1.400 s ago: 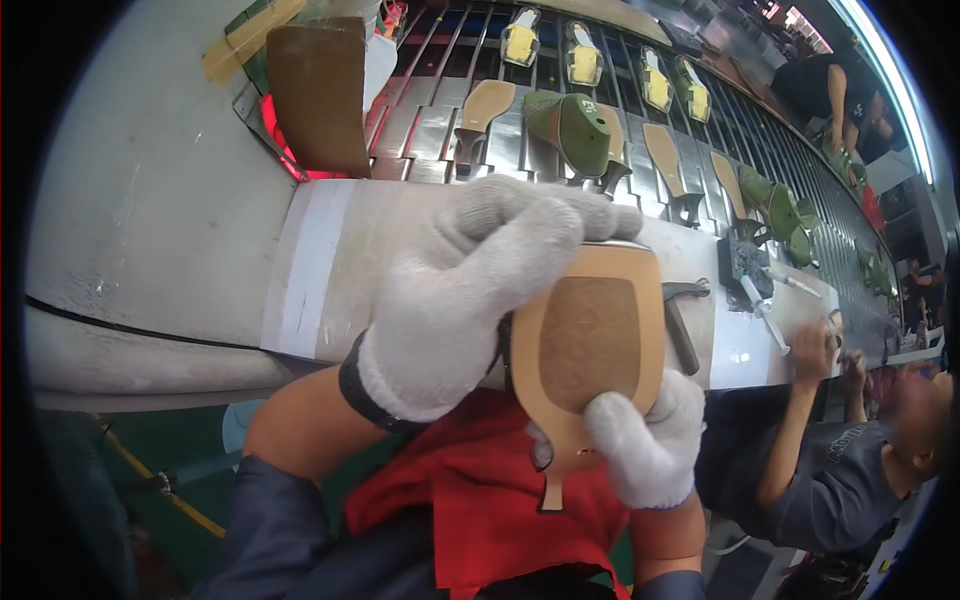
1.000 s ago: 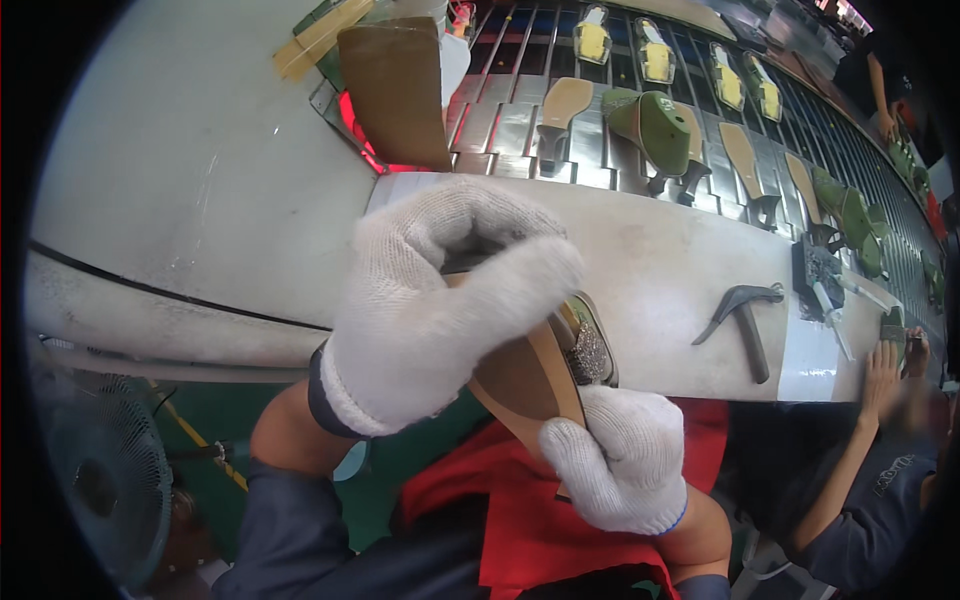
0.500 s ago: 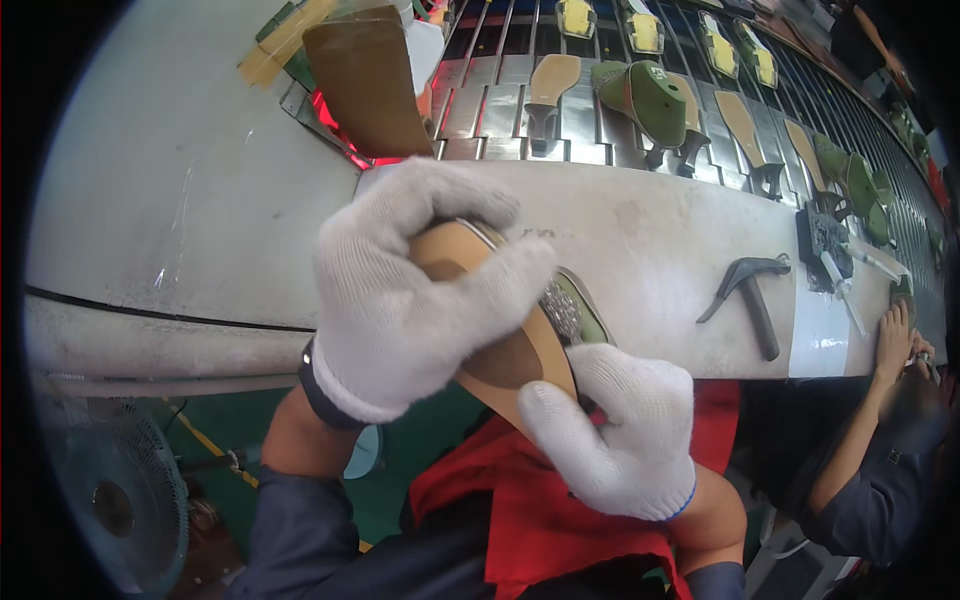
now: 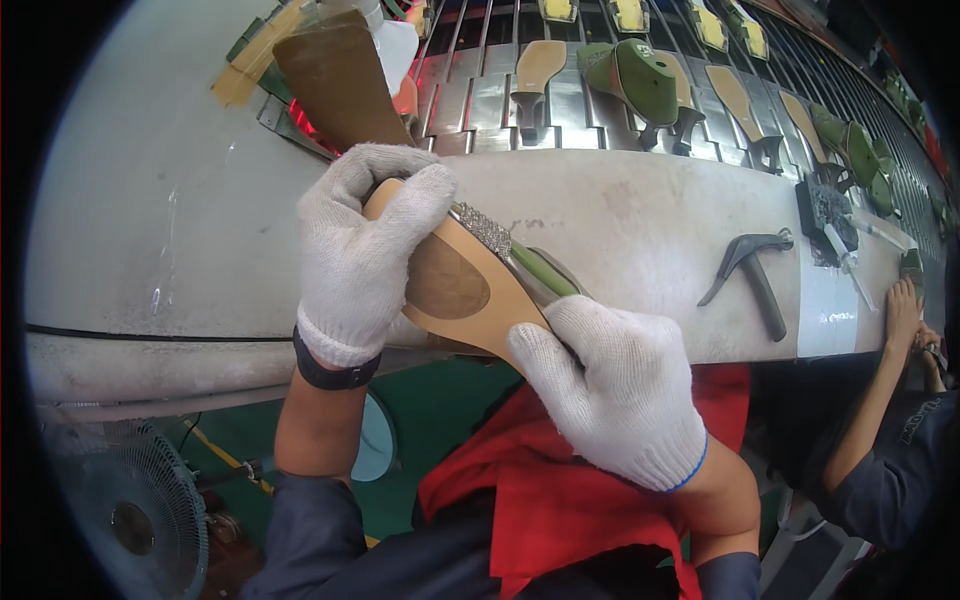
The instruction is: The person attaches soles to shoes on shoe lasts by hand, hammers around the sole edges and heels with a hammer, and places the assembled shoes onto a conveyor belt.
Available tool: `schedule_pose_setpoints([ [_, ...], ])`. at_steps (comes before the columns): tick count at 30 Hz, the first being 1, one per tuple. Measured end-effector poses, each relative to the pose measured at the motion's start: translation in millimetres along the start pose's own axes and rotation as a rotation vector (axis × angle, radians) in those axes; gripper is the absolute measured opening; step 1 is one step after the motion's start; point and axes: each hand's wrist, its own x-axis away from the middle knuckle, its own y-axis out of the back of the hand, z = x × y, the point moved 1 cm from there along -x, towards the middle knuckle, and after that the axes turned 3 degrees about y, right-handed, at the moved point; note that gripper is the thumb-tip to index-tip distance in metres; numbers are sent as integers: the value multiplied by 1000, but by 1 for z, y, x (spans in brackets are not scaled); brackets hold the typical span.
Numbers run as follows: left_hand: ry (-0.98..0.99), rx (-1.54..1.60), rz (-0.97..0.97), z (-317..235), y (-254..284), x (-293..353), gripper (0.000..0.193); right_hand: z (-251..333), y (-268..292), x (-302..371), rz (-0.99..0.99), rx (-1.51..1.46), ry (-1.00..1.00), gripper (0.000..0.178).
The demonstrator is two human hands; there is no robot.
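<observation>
Head view, centre of the frame. The left hand, in a white knit glove, is wrapped over the toe end of a shoe, fingers curled around its upper edge. The right hand, gloved alike, is clenched on the heel end of the same shoe, at centre right. The shoe is held sole-up and tilted, toe toward the upper left, heel toward the lower right. Its tan sole shows a darker roughened oval patch. A strip of glittering trim and a green last show along its far side. The shoe is held just above the near edge of the pale bench; whether it touches the bench cannot be told.

On the bench at right lies a hammer, well apart from the shoe. Beyond it, at the far right, sits a dark brush pad. Across the top of the frame runs a slatted metal conveyor carrying tan soles and green lasts on stands. A brown board leans at upper left. A red apron fills the lower centre. A fan stands at lower left. Another person's hand rests at the bench edge, far right.
</observation>
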Motion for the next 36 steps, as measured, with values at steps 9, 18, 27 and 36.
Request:
schedule_pose_setpoints([
  [9, -57, -57, -3, -19, -8, 3, 19, -1, 13, -8, -4, 79, 10, 29],
  [18, -250, 361, 394, -70, -69, 18, 41, 14, 80, -13, -78, -94, 100, 100],
  [27, 51, 310, 382, 89, -94, 54, 74, -107, 57, 98, -701, -1005, -265, 52],
  [36, -340, 291, 365, 67, -101, -19, 83, -77, 24, 85, -170, 319, -32, 58],
])
